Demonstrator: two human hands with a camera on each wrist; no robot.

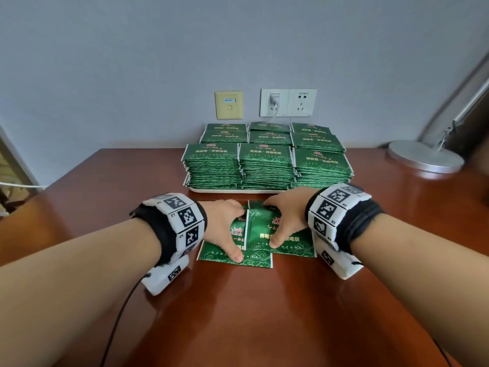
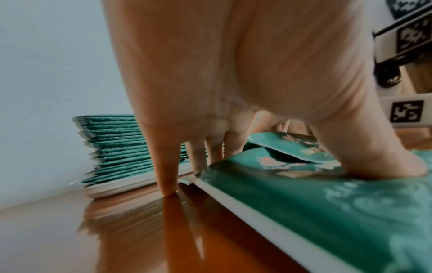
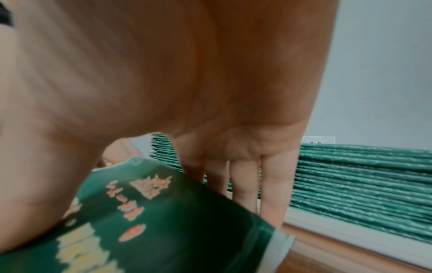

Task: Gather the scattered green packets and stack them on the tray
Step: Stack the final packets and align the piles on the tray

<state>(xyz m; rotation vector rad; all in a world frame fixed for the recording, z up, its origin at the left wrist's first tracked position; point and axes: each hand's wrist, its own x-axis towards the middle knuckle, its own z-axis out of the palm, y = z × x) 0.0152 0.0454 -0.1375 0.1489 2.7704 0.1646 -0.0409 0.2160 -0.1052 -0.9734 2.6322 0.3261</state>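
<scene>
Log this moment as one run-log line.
left hand: grips loose packets | right hand: grips same | tray: stacked | phase: gathering

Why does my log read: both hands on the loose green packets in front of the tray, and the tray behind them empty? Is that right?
Not quite. Both the left hand and right hand are on the loose green packets, but the tray is not empty: it holds tall stacks of green packets. The head view shows it.

The surface (image 1: 238, 313) is shiny brown wood, smooth like a mirror. The green packets (image 1: 260, 234) look like shiny, crinkly foil. The tray (image 2: 121, 186) looks like smooth pale plastic. The lamp base (image 1: 426, 157) is dull grey metal.
</scene>
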